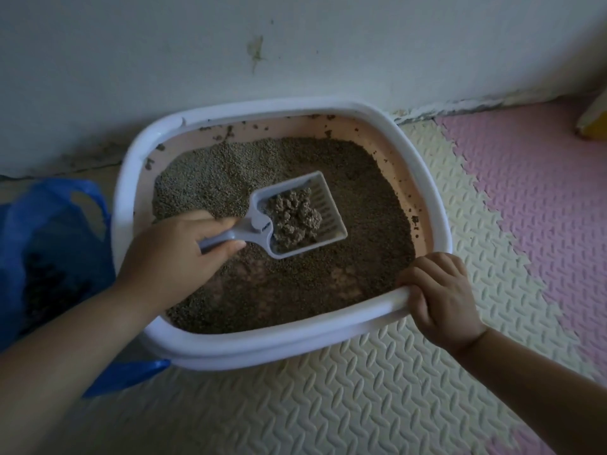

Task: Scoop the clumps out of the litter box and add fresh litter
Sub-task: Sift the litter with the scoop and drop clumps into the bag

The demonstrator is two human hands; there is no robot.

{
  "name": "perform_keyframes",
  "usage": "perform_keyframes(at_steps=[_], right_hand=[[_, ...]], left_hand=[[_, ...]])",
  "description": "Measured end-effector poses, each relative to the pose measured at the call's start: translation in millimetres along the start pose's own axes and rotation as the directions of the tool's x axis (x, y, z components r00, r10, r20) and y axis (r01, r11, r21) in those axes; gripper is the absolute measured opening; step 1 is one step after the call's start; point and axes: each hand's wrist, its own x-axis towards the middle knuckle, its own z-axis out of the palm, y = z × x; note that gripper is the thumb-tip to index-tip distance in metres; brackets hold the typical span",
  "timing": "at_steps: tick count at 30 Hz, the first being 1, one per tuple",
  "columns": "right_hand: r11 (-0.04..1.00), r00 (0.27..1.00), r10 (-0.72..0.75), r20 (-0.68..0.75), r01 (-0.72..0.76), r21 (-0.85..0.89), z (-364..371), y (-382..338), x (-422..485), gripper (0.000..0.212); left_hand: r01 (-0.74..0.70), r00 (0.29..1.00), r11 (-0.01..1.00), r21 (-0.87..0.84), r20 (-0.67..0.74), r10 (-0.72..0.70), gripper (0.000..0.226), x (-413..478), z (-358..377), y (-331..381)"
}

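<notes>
A white-rimmed litter box (423,178) with pink inner walls stands on the floor against the wall, holding grey-brown litter (354,178). My left hand (174,254) grips the handle of a pale slotted scoop (328,205) held just above the litter near the middle. A lump of clumped litter (292,218) lies in the scoop. My right hand (437,293) grips the box's near right rim, fingers curled over it.
A blue plastic bag (49,244) stands open at the left of the box, dark matter inside. Cream foam floor mats (328,405) lie in front, pink mats (532,198) at the right. A yellow object (594,123) shows at the far right edge.
</notes>
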Motion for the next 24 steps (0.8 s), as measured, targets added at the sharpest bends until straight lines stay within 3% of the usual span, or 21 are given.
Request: perform_keyframes(at_steps=[12,16,19,24], right_hand=[[1.000,0.999,-0.002,-0.032,0.002,0.005,3,2,-1,0.053],[1.000,0.999,-0.005,-0.041,0.005,0.006,4,2,-1,0.053],[1.000,0.999,-0.004,-0.047,0.004,0.010,5,3,-1,0.053],[1.000,0.998,-0.010,-0.058,0.011,0.018,5,3,0,0.052]], left_hand=[[0.051,0.999,0.999,-0.016,-0.006,-0.051,0.058,5,9,1],[0.072,0.995,0.995,0.074,0.063,-0.077,0.048,7,3,-7],[0.114,0.985,0.991,0.076,0.125,-0.123,0.055,7,-7,-19],[0.176,0.961,0.970,0.167,0.183,-0.206,0.038,9,-15,-31]])
